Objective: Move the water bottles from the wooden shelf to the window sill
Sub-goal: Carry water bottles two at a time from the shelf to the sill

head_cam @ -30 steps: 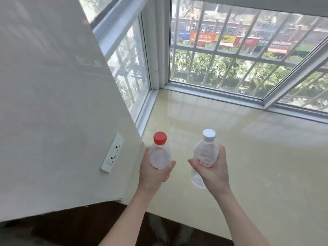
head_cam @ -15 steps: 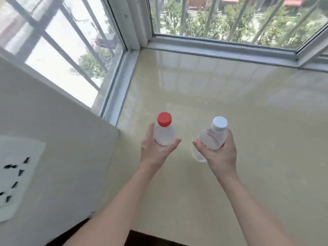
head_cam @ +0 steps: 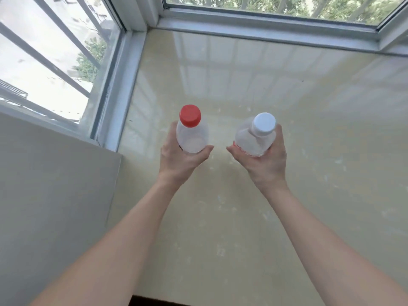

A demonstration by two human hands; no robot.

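— What did each hand have at that moment?

— The left hand (head_cam: 181, 160) was wrapped round the body of a clear bottle with a red cap (head_cam: 191, 134); its grip was closed on the bottle, thumb on the near side and fingers behind. The right hand (head_cam: 266, 159) had a closed grip on a second clear bottle with a white cap (head_cam: 256, 138), which bore a little red print low on its side.

— Where were the bottles?

— Both were over the pale, glossy window sill (head_cam: 242, 217), side by side and a little apart, toward the left corner where the two window frames (head_cam: 123, 69) met. Whether their bases touched the sill I could not tell; the hands hid them.

— How did they stand?

— The red-capped one was close to upright. The white-capped one leaned, its cap tipped to the right.

— Anything else nearby?

— A plain wall (head_cam: 55, 195) ran along the left, beside the left forearm. Trees showed through the glass beyond.
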